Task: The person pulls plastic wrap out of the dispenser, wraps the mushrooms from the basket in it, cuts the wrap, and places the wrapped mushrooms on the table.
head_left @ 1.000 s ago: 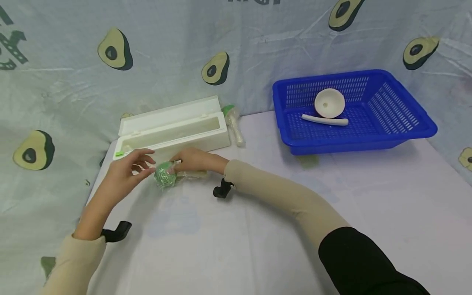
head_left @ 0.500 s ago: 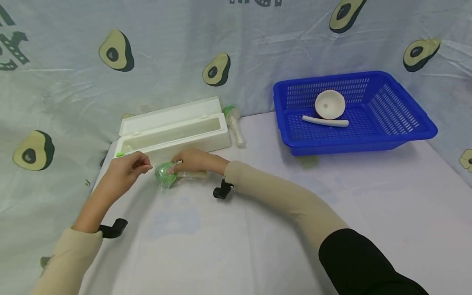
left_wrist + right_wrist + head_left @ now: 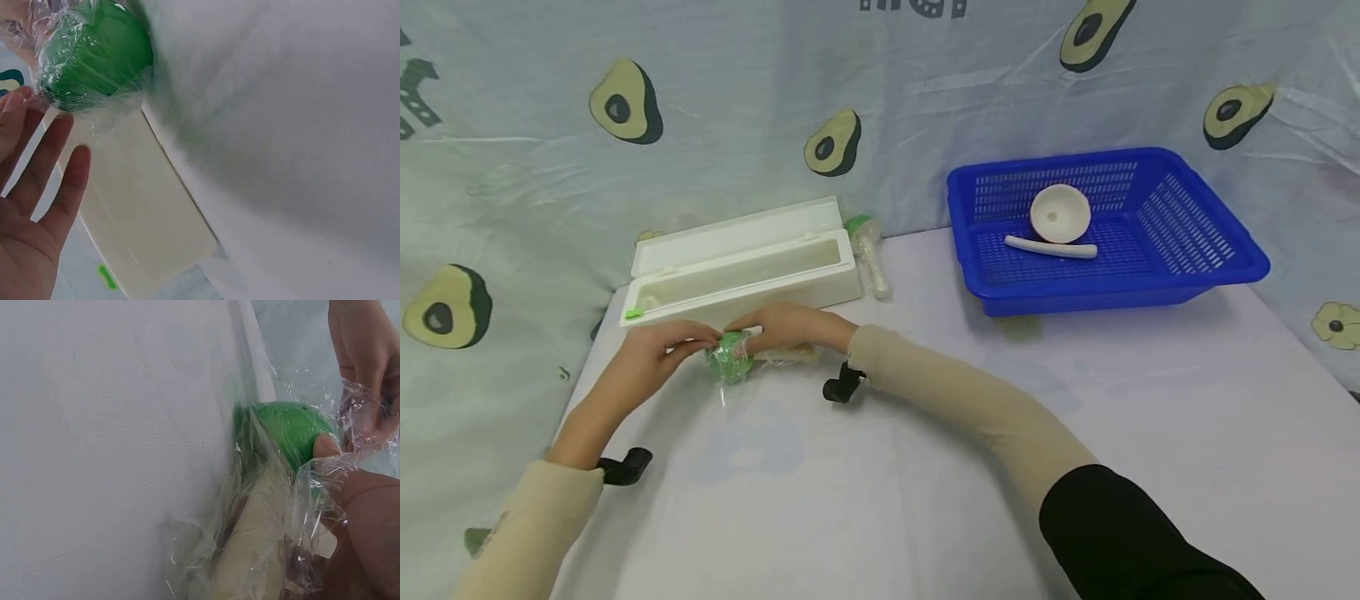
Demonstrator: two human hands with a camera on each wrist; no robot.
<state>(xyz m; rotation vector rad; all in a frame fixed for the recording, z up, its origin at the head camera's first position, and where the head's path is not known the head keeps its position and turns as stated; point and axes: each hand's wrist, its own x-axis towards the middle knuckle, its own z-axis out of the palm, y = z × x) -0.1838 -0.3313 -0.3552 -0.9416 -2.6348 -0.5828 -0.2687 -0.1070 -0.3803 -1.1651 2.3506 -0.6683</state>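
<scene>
A green, rounded head [image 3: 727, 360] with a cream handle [image 3: 253, 537] lies wrapped in loose clear plastic film [image 3: 306, 506], low over the table at the front of a long white box. My right hand [image 3: 786, 327] grips this wrapped object near where head and handle meet, thumb against the green surface. From the left, my left hand [image 3: 651, 358] pinches film at the edge of the head between thumb and fingertips. Its other fingers [image 3: 72, 181] are spread loosely in the left wrist view. The handle is partly hidden by the right hand in the head view.
The long white box [image 3: 782, 293] stands with its lid up behind the hands, a small green tab [image 3: 634, 314] at its left end. Beside it lies another wrapped, green-topped piece [image 3: 868, 254]. A blue basket [image 3: 1112, 296] at the right holds a white bowl [image 3: 1060, 213] and a white stick [image 3: 1051, 247].
My left hand has closed its fingers and moved right, up to the wrapped green head. A strip of film now hangs below it. My right hand keeps its grip in place.
</scene>
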